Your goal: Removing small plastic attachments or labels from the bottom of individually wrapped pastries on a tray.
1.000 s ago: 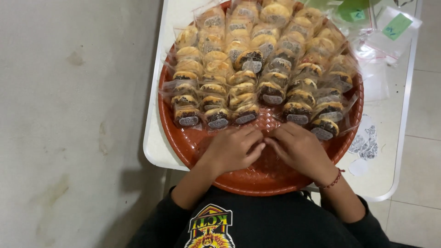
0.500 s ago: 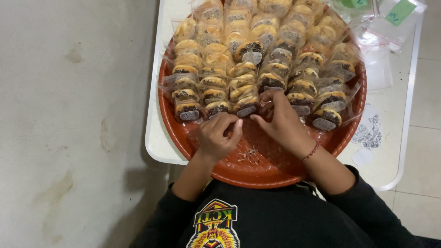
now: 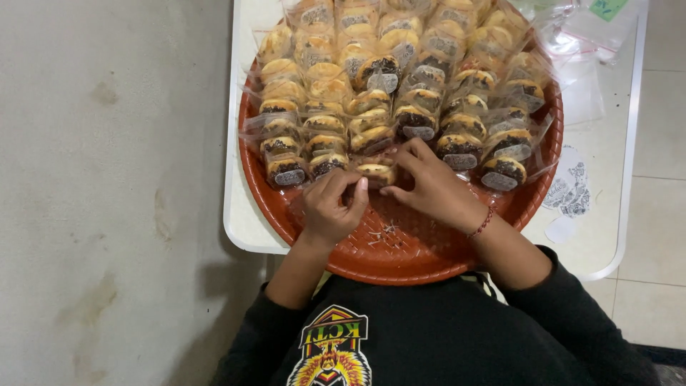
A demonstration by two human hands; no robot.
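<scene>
- Head view: I am looking down on a round red tray (image 3: 400, 261) sitting on a white counter (image 3: 246, 229), with rows of wrapped pastries (image 3: 400, 86) filling its far half.
- The left hand (image 3: 330, 207) is resting over the tray's bare near part, its fingers (image 3: 357, 191) pinched narrow on the clear wrapper edge of the front pastry (image 3: 376, 171).
- The right hand (image 3: 429, 187) is sitting just beside it, fingers curled and touching that same pastry from the other side; I cannot tell how firmly it is gripping.
- That pastry is lying at the near end of a middle row, touching the one behind it.
- Loose clear bags (image 3: 586, 36) are lying on the counter past the tray, and some paper cut-outs (image 3: 572, 189) are sitting to its right.
- Risk, as I am judging it: the wrapper looks thin and slippery, so a pinch on the film alone could be slipping or tearing.
- Rows are packed tight, so a sideways tug could be toppling the neighbours.
- The tray is overhanging the counter's near edge, so pressing down on it there could be tipping it.
</scene>
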